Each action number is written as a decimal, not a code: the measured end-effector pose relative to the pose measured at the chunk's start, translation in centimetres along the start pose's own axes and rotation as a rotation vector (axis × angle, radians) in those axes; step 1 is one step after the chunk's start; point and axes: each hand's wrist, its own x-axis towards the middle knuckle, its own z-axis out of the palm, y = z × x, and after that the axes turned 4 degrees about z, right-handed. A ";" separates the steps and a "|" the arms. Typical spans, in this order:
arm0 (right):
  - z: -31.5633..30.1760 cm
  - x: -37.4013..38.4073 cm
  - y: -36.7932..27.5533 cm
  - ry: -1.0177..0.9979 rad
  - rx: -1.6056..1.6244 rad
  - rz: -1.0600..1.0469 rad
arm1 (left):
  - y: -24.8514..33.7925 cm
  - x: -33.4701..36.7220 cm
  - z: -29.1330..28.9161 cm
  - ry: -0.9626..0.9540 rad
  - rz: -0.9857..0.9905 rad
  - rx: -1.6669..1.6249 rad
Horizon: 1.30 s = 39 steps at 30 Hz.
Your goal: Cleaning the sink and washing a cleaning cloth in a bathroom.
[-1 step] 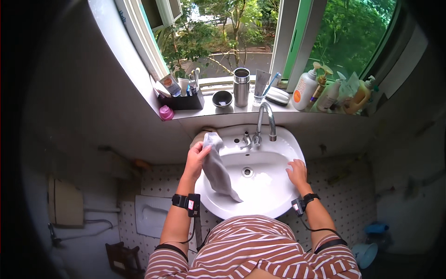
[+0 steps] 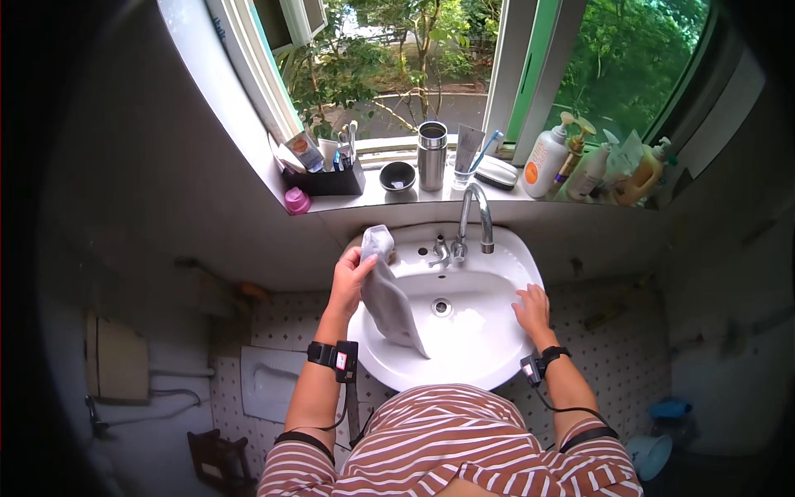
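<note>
One-handed, pinches a sock-shaped grey cloth (image 2: 389,306) near its upper end in the left hand (image 2: 349,277), over the white washbasin (image 2: 464,356), resting the right hand (image 2: 534,308), loosely spread, at its right edge.

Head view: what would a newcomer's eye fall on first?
Probably the white sink in the middle, with a limp grey cloth hanging over its left part from the grip of the left hand. Next, the chrome faucet arching at the sink's back, and the steel flask upright on the windowsill behind.
</note>
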 end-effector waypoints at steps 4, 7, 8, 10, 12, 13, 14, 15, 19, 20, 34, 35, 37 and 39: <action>0.2 -0.9 0.5 -0.017 -0.044 -0.134 | -2.7 3.4 -0.5 0.175 0.205 0.265; -0.2 -1.1 0.1 -0.021 -0.053 -0.146 | -6.0 5.9 -0.4 0.151 0.315 0.353; -0.3 -1.1 0.1 -0.023 -0.049 -0.126 | -7.0 6.6 0.2 0.113 0.287 0.308; -0.5 -0.9 0.2 -0.049 -0.045 -0.111 | -9.0 8.1 1.4 -0.001 0.242 0.240; -0.8 -0.7 0.2 -0.046 -0.035 -0.093 | -11.1 9.7 1.8 -0.110 0.166 0.187; -0.8 -0.5 0.1 -0.040 -0.030 -0.100 | -12.0 10.3 1.6 -0.145 0.174 0.330; -0.8 -0.4 0.2 -0.044 -0.027 -0.078 | -12.5 10.9 1.8 -0.187 0.202 0.567; -0.9 -0.3 0.3 -0.050 -0.026 -0.072 | -13.0 11.5 1.9 -0.228 0.232 0.803; -0.6 -0.2 0.6 -0.065 -0.009 -0.043 | -13.9 13.8 3.1 -0.602 0.196 1.032; -0.8 -0.2 0.8 -0.074 -0.013 -0.027 | -13.6 14.2 3.8 -0.688 0.158 1.053; -0.7 0.6 0.4 -0.077 -0.029 0.001 | -12.2 15.9 5.7 -1.053 0.255 1.486; -0.7 0.6 0.4 -0.078 -0.025 0.005 | -12.3 15.5 5.4 -1.058 0.252 1.489; -0.7 0.6 0.3 -0.076 -0.026 -0.004 | -12.3 14.6 4.6 -0.929 0.260 1.504; -0.7 0.6 0.5 -0.074 -0.025 -0.001 | -11.8 13.9 3.6 -0.921 0.230 1.551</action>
